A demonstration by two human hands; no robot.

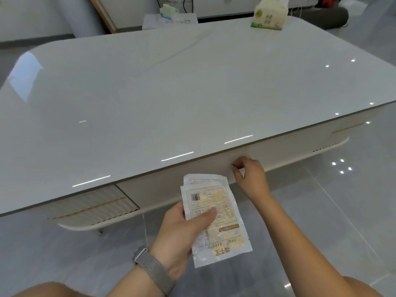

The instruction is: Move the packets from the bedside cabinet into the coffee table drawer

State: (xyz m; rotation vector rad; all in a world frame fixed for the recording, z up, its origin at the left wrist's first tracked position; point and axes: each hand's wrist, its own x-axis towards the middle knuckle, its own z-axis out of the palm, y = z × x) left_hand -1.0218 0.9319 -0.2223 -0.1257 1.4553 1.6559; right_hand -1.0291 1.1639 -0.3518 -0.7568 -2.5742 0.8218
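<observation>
Between thumb and fingers of the left hand (180, 230) sit the packets (216, 219), gripped flat, just below the desk (171, 93) edge. Right of them, the right hand (249, 176) curls its fingers against the drawer (192, 179) front, under the rim. Far beyond stands a tissue pack (269, 15).

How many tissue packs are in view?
2. One tissue pack stands on the far right of the coffee table. A second tissue pack sits beyond the table's far edge on papers.
</observation>
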